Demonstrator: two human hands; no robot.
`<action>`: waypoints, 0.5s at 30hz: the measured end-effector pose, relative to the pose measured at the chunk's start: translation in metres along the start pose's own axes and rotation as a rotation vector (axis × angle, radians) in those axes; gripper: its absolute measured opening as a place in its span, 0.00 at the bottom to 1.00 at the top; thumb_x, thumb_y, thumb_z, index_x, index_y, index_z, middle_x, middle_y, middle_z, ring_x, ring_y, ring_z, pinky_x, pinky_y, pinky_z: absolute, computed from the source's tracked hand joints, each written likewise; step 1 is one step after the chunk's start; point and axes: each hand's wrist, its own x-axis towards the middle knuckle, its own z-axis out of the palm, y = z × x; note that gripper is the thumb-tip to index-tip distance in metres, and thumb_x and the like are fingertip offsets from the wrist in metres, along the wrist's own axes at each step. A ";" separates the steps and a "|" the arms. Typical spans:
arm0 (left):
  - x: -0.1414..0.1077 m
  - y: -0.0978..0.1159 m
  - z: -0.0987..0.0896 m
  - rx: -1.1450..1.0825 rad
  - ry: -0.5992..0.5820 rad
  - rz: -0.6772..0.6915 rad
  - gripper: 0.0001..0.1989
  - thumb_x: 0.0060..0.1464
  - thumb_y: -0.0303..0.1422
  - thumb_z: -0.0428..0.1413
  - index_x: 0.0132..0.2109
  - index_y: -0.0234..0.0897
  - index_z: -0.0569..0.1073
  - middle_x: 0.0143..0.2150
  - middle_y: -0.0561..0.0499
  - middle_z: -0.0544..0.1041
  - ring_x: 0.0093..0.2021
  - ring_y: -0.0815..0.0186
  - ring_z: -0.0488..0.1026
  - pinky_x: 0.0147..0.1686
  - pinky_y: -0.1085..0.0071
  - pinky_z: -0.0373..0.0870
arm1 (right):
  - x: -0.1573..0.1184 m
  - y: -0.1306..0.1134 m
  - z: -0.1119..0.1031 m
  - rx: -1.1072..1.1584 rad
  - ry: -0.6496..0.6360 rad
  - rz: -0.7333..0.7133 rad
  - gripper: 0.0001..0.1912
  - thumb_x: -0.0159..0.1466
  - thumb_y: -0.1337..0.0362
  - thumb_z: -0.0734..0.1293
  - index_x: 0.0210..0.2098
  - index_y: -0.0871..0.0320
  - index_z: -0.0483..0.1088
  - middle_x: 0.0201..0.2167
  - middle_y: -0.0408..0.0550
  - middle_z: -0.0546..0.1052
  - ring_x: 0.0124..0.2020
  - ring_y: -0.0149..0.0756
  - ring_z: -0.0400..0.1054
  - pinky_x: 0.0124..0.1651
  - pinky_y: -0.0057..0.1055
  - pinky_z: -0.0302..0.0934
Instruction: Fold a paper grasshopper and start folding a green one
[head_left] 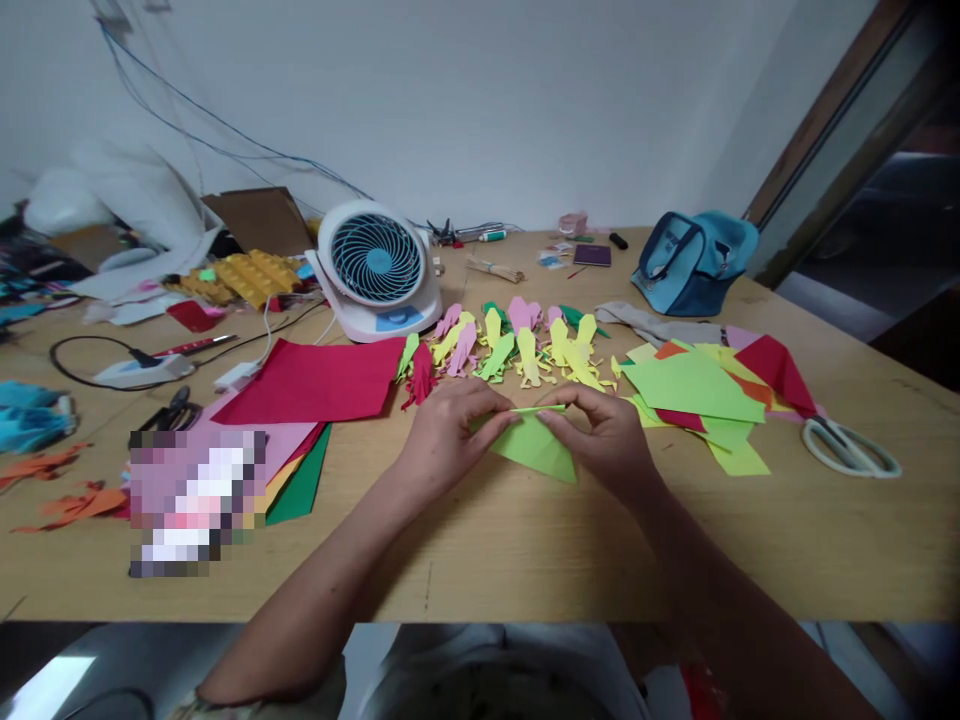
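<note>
A light green piece of paper (536,447) is held above the wooden table between my two hands, its top edge folded and its lower corner pointing down. My left hand (455,430) pinches the top edge on the left with thumb and fingers. On the right, my right hand (606,437) pinches the same edge. Just beyond them lie several small paper cutouts (528,358) in yellow, pink, green and red, with thin curled strips at their ends.
Red paper (322,382) and coloured sheets lie left, near black-handled scissors (171,412). Green sheets (694,385) and white-handled scissors (851,450) are at right. A fan (377,262) and blue bag (694,262) stand behind. Orange cutouts (88,503) lie far left.
</note>
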 end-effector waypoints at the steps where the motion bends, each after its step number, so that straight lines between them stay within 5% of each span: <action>1: -0.001 0.000 0.000 0.012 0.005 0.006 0.07 0.62 0.31 0.58 0.36 0.35 0.79 0.33 0.48 0.79 0.33 0.66 0.74 0.34 0.71 0.66 | 0.000 0.000 0.000 0.011 0.003 0.004 0.02 0.61 0.66 0.71 0.32 0.56 0.76 0.30 0.42 0.81 0.33 0.33 0.75 0.40 0.30 0.69; 15: -0.001 0.000 0.002 0.092 0.001 0.091 0.08 0.63 0.33 0.58 0.37 0.34 0.78 0.32 0.49 0.77 0.33 0.66 0.73 0.34 0.70 0.63 | 0.000 0.006 0.001 0.124 -0.046 -0.035 0.04 0.63 0.68 0.70 0.34 0.55 0.79 0.33 0.45 0.82 0.36 0.34 0.76 0.43 0.33 0.69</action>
